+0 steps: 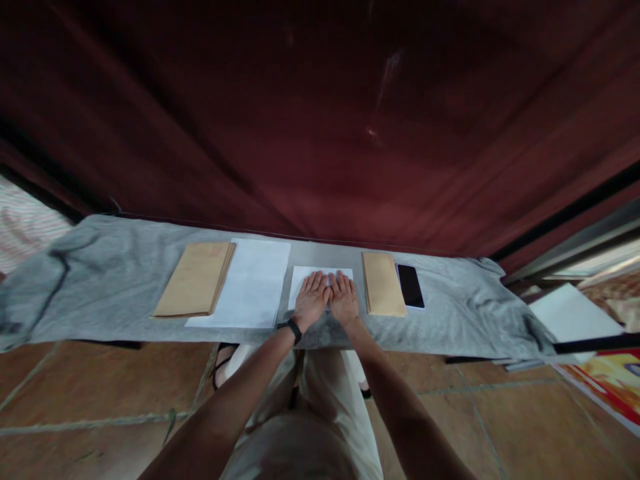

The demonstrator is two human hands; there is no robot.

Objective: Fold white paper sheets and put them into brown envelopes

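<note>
A small white sheet of paper, perhaps folded, lies in front of me on the cloth-covered surface. Both hands rest flat on it, thumbs side by side. My left hand, with a dark band at the wrist, covers its left part, fingers stretched out. Over the right part lies my right hand, its fingers extended too. Left of them is a larger white paper, partly under a stack of brown envelopes. A smaller stack of brown envelopes lies to the right of my hands.
A dark-screened phone lies beside the right envelope stack. Grey cloth covers the narrow surface, wrinkled at both ends. Dark red sheeting rises behind it. Below are floor tiles, and a white board stands at far right.
</note>
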